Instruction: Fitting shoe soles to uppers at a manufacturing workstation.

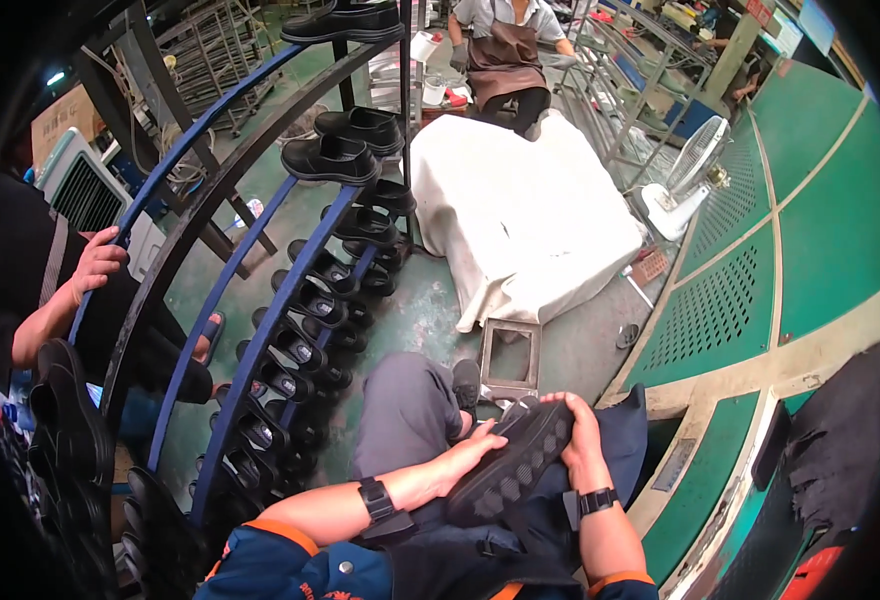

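I have both bare hands on one black shoe with a thick, knobbed rubber sole, held slanting above the lap, its sole turned up toward my camera. The left hand clasps the shoe's left side, most of its fingers hidden from me. The right hand wraps the upper right end, fingertips curled over the tip and the palm along the side. Black straps circle both wrists.

Below, I see the grey-trousered left knee, and ahead on the green floor a square metal frame beside a large block draped in white cloth. To my left, a curved rack with blue and black rails carries rows of black shoes; a co-worker's hand rests on a blue rail. To my right stand a white fan and green perforated panels.
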### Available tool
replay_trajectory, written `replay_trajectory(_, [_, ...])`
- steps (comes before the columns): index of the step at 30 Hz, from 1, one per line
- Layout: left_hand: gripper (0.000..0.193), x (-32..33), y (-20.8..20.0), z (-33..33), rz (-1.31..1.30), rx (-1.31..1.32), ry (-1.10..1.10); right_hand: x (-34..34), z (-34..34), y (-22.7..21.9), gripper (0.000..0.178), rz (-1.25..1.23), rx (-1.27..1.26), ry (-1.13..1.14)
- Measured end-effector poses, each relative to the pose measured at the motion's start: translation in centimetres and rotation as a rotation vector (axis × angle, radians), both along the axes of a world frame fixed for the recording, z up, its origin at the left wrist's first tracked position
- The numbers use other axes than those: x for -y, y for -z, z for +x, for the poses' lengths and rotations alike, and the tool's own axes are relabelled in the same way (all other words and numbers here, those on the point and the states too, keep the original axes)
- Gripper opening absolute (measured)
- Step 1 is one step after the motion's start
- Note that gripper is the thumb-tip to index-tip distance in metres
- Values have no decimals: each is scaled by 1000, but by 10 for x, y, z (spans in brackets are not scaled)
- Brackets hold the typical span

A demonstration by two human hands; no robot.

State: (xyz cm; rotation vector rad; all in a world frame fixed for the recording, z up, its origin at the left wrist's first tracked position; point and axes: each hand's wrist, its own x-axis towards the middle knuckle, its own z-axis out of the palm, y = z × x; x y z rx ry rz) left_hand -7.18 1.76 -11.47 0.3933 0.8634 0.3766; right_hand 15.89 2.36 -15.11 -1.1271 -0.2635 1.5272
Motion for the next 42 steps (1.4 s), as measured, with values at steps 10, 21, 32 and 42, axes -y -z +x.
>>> replay_trajectory(10, [55, -65, 56, 71, 615, -189, 162, -2, -1, -10, 21, 93, 138, -20])
replay_trajectory(21, [61, -62, 37, 64, 733, -339, 202, -7, -1, 14, 37, -139, 272, 6])
replay_trajectory(32, [71, -46, 85, 57, 594, -142, 188, 2, 0, 2, 33, -60, 223, 171])
replay_trajectory(42, [71, -51, 86, 58, 609, -140, 261, 11, 11, 17, 30, -143, -23, 210])
